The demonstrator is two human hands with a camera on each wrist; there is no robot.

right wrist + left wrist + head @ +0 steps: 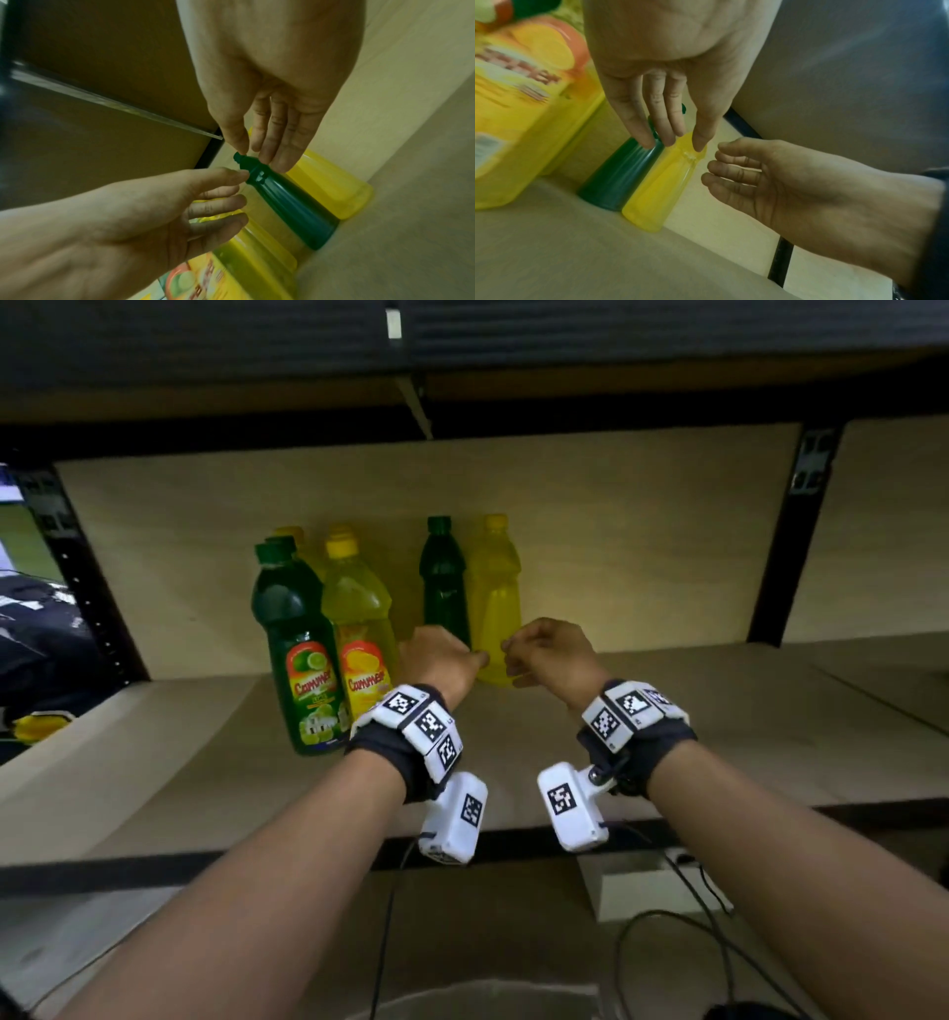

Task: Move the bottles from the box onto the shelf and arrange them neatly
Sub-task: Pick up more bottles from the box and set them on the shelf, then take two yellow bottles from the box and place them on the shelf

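Six bottles stand upright on the shelf in front of us, all toward its back wall. At the left we have a cluster of four: a green one with a lime label at the front, a yellow one with an orange label touching its right side, and behind them two more of which only the caps and shoulders show, one green and one yellow. To the right of that cluster, apart from it, a plain green bottle and a plain yellow bottle stand side by side, touching, right against the back wall and with no labels facing us.

Our left hand hangs in front of the plain green bottle, palm turned inward, fingers straight and loosely together, gripping nothing. Our right hand is just beside it, in front of the plain yellow bottle, fingers relaxed and slightly bent, also gripping nothing. The two hands face each other, fingertips close but apart. From the wrist views the fingers appear to hover short of the bottles; we cannot tell for sure whether any fingertip brushes one.

Both wrists carry dark bands with white marker blocks. Below the shelf's front edge, cables trail over the floor.
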